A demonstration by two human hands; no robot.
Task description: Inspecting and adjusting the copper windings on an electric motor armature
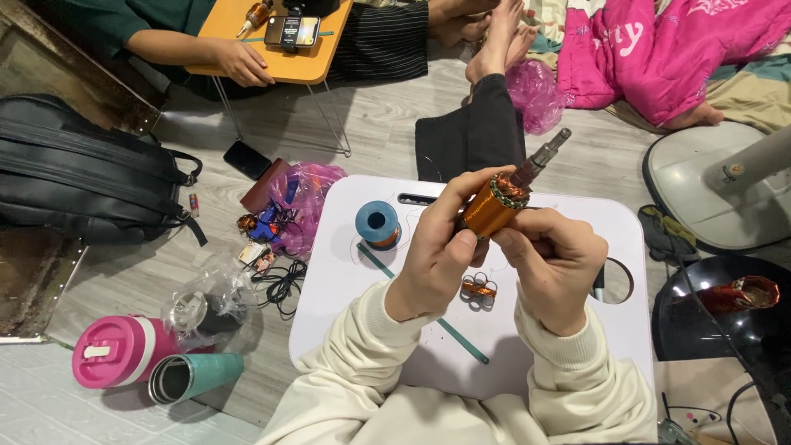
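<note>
Gripping an orange motor rotor [492, 210], both hands [494, 255] close around it above the white table [346, 264].

Spool [378, 224] on tray table [577, 216], apparently left of rotor [492, 208].

A living space at home doubles as a makeshift workbench: people sit barefoot on a grey wood-look floor [379, 124] around a low white folding table [577, 222] and a small orange one [247, 16]. A pink blanket [659, 49], a black backpack [74, 173], drinking tumblers [124, 350] and the base of a standing fan [709, 181] lie about.
</note>
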